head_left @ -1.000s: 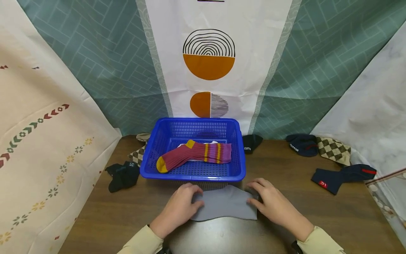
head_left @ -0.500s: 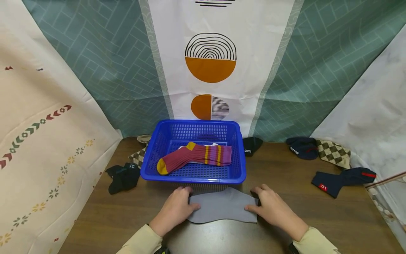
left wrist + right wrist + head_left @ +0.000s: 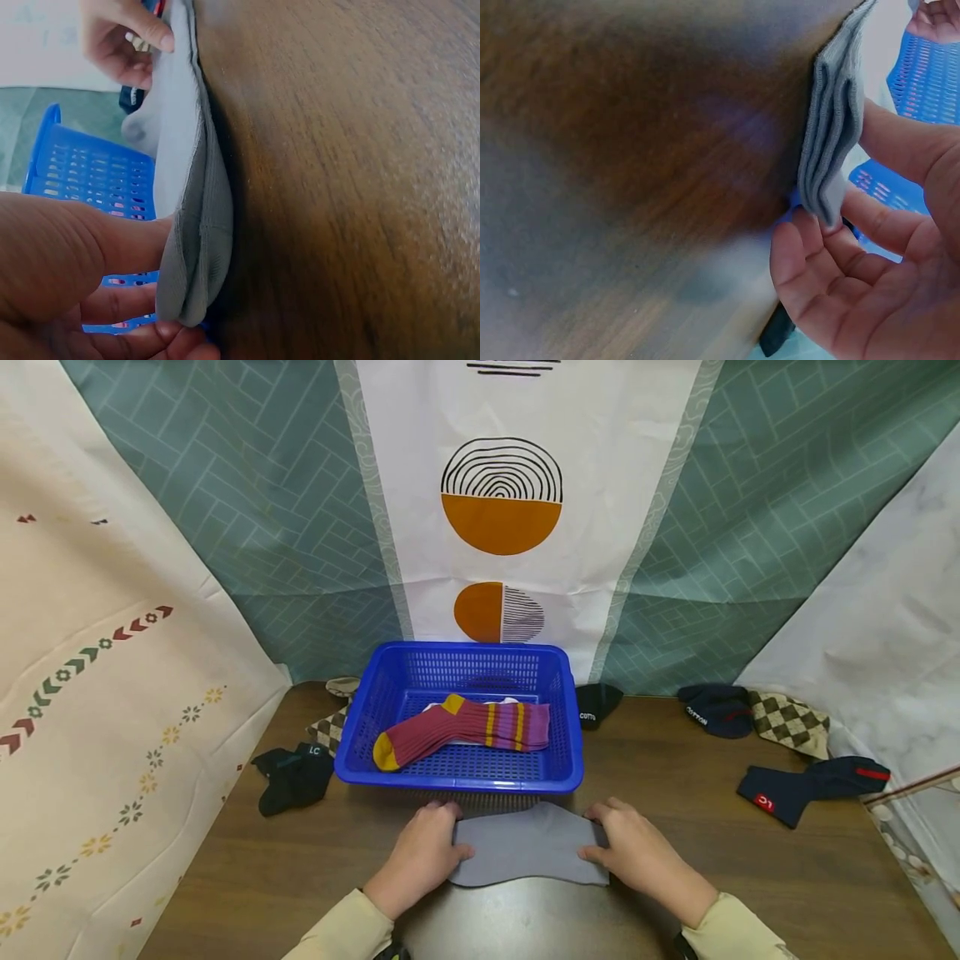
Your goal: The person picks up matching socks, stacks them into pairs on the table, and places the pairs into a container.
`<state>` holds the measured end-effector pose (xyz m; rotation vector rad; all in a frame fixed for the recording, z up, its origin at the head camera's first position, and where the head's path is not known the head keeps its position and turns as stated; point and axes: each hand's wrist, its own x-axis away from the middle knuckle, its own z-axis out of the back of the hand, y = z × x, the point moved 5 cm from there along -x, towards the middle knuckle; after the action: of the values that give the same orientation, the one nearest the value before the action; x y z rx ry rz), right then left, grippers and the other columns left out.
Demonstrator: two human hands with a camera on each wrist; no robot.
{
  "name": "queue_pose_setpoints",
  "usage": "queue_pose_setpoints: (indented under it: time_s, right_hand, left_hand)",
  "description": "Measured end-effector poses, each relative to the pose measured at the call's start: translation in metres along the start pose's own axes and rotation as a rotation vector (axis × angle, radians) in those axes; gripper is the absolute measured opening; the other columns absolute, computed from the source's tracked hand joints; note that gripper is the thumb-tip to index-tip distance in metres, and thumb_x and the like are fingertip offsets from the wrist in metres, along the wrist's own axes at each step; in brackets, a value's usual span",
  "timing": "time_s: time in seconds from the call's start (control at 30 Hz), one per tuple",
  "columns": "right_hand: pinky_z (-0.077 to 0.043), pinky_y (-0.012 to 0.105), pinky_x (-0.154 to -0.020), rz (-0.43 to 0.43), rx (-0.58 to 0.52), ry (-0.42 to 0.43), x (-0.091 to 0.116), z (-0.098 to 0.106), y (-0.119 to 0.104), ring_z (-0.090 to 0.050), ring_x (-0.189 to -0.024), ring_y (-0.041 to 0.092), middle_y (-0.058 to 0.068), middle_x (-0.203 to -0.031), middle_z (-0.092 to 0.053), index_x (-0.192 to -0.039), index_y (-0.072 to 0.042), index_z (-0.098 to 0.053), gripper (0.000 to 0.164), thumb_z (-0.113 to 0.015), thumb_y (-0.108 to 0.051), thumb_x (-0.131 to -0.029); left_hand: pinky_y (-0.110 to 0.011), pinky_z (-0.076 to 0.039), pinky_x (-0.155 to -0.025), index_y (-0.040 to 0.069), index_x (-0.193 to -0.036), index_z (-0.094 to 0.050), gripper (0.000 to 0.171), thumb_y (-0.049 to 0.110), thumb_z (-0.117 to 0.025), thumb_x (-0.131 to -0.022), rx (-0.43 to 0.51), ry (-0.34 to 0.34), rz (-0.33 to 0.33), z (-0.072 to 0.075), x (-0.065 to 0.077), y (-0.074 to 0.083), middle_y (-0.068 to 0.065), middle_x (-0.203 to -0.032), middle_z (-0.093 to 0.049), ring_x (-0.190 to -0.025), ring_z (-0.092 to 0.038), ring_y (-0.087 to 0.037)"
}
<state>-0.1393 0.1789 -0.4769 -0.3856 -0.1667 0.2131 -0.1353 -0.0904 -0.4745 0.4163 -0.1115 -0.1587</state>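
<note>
A pair of grey socks (image 3: 528,845), laid one on the other, stretches sideways in front of the blue basket. At the toe end, my left hand (image 3: 424,853) pinches the pair, thumb on top and fingers curled beneath in the left wrist view. My right hand (image 3: 637,852) grips the cuff end the same way; the right wrist view shows the stacked layers of the cuffs (image 3: 832,127) between thumb and fingers. Both hands are close over the wooden table.
The blue basket (image 3: 457,783) holds maroon striped socks (image 3: 465,727) over something white. Dark socks (image 3: 296,779) and an argyle sock (image 3: 327,728) lie left of it, a black sock (image 3: 597,703) right. Farther right are navy socks (image 3: 780,793), a navy sock (image 3: 716,710) and an argyle sock (image 3: 791,720).
A second ago both hands hovered loosely around the grey socks' ends. Since then the fingers have closed in, and each hand now pinches its end. The socks have hardly moved.
</note>
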Motion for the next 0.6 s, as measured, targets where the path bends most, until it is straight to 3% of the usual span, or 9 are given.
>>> queue_pose_setpoints:
  time_s: [0.3,0.6]
  right_hand:
    - [-0.047,0.033,-0.072,0.032,-0.032,0.005,0.002,0.000,-0.002,-0.049,-0.079,0.009,-0.005,-0.085,-0.052,-0.089,-0.016,-0.060,0.032,-0.082,-0.028,-0.069]
    - [-0.033,0.020,-0.059,0.227,-0.005,0.054,0.011,0.000,-0.002,-0.039,-0.069,0.005,-0.014,-0.073,-0.042,-0.075,-0.026,-0.046,0.031,-0.077,-0.028,-0.074]
  left_hand:
    - [-0.037,-0.044,-0.061,0.014,-0.080,-0.057,0.038,0.031,-0.086,-0.062,-0.011,0.016,-0.009,0.000,0.001,0.002,-0.003,-0.077,-0.055,-0.075,-0.054,-0.022]
    - [-0.031,-0.037,-0.057,0.017,-0.075,-0.051,0.036,0.028,-0.084,-0.065,-0.018,0.024,-0.076,-0.001,0.005,0.005,0.003,-0.069,-0.047,-0.064,-0.049,-0.016]
